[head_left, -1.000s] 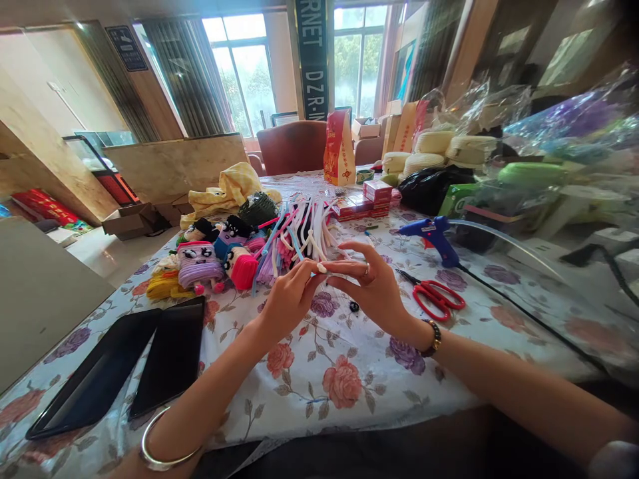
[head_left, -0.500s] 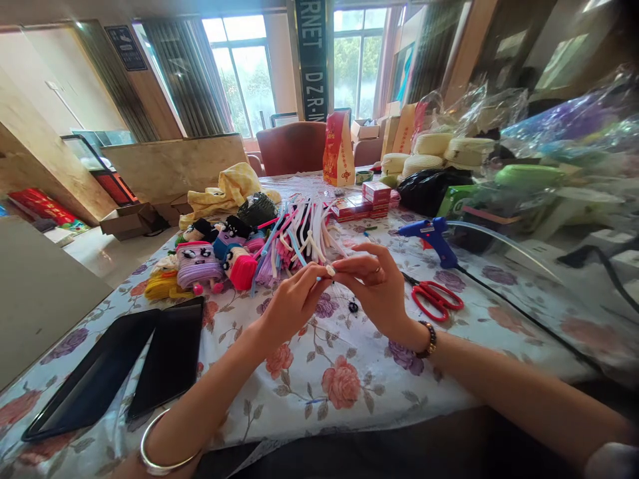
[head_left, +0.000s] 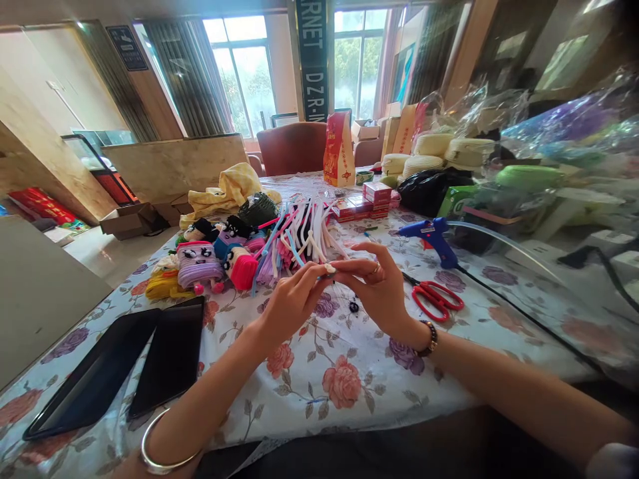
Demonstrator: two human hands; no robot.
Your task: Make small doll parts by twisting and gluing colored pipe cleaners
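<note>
Above the middle of the table, the fingertips of my left hand [head_left: 294,293] and my right hand [head_left: 382,293] meet around a small white fuzzy piece [head_left: 330,269]. Both hands pinch it; most of it is hidden by the fingers, so its exact kind cannot be made out. Under my right hand lies a small black coil [head_left: 353,307]. A bundle of coloured pipe cleaners [head_left: 312,233] spreads just behind the hands. Right of my right hand rest red-handled scissors [head_left: 436,299].
A blue glue gun [head_left: 434,239] with its cable stands at the right. Small dolls [head_left: 200,263] sit at the left, behind two dark tablet-like slabs [head_left: 94,372]. Red boxes [head_left: 374,196], a paper bag [head_left: 338,150] and plastic-wrapped goods fill the back and right.
The fingers have shifted very slightly around the white piece, and a little less of it shows. Both hands stay in the same place.
</note>
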